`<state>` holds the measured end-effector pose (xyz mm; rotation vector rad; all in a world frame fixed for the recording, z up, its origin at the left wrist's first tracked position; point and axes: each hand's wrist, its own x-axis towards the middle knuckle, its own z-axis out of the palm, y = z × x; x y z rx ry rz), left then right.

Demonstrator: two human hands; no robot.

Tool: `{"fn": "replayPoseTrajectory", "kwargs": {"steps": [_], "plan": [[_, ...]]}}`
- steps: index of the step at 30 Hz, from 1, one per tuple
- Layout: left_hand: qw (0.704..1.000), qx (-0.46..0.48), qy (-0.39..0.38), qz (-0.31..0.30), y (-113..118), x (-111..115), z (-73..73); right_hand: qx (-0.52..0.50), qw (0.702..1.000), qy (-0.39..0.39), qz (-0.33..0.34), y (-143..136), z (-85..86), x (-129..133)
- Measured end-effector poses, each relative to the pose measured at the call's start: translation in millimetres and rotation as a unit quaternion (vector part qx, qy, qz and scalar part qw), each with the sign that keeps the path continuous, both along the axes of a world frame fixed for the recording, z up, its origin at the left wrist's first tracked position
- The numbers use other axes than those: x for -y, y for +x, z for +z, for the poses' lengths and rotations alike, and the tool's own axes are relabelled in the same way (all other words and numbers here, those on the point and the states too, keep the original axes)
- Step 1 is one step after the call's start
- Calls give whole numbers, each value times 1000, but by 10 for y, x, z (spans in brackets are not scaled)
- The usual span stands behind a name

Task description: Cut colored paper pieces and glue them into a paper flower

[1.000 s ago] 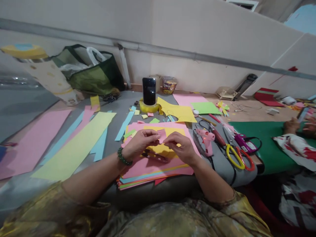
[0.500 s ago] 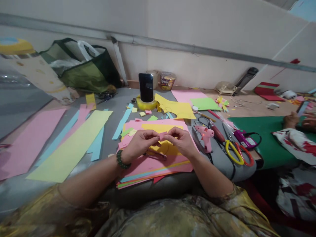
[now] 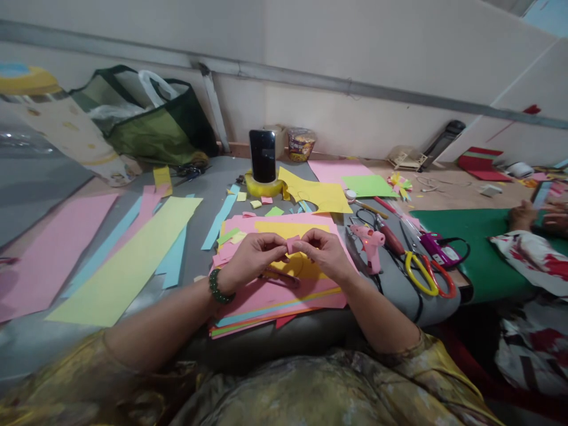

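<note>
A small piece of pink paper [image 3: 292,244] is pinched between my two hands, above a stack of coloured paper [image 3: 275,296]. My left hand [image 3: 256,255] grips its left side with thumb and fingertips. Its right side is between the thumb and fingers of my right hand [image 3: 326,254]. Below them, a yellow sheet [image 3: 306,269] lies on the stack. A slim tool [image 3: 281,278], perhaps a cutter, rests there too, partly covered by my left hand. Small green and pink paper scraps [image 3: 228,236] lie beside my left wrist.
On the right lie a pink glue gun [image 3: 369,242], yellow-handled scissors [image 3: 419,275] and orange-handled scissors [image 3: 444,281]. A phone [image 3: 263,155] stands upright at the back. Long paper strips [image 3: 128,266] spread leftward. Another person's hands [image 3: 523,216] are at far right.
Almost nothing differs. Both hands keep their pinch on the pink paper piece, which looks slightly shifted in angle.
</note>
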<state>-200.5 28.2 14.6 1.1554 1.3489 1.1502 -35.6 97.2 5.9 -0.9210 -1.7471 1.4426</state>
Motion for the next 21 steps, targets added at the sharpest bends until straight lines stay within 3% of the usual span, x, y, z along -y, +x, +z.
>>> {"fn": "replayPoseTrajectory", "kwargs": {"steps": [12, 21], "plan": [[999, -15, 28, -20, -17, 2, -47, 12, 1000, 15, -7, 8, -38, -4], [996, 60, -43, -50, 17, 41, -22, -51, 999, -1, -8, -8, -47, 17]]}}
